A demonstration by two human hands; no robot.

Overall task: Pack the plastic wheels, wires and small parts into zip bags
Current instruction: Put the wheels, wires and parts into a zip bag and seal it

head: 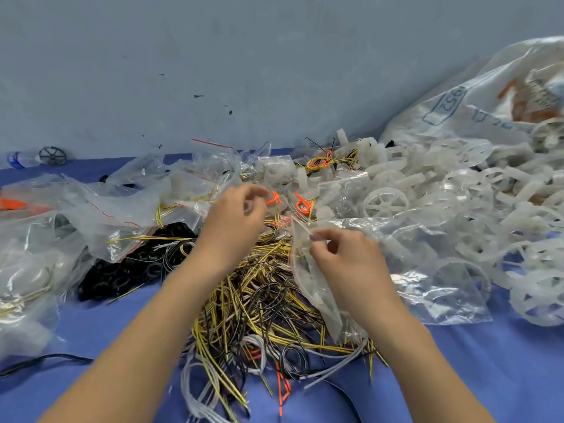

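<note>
My right hand point(341, 254) pinches the top edge of a clear zip bag point(308, 279) that hangs over a heap of yellow, black and white wires point(259, 303). My left hand point(238, 218) hovers with curled fingers over the pile's far side, pinching an orange twist tie point(274, 199); a second orange tie point(302, 204) lies just right of it. White plastic wheels point(386, 203) are piled to the right. Black ring parts point(122, 273) lie to the left inside a clear bag.
Loose zip bags point(100, 209) cover the blue table point(473, 377) at left and centre. A big printed sack point(476, 105) of white parts leans on the grey wall at right. A water bottle point(21, 158) and a dark wheel point(52, 155) lie at far left.
</note>
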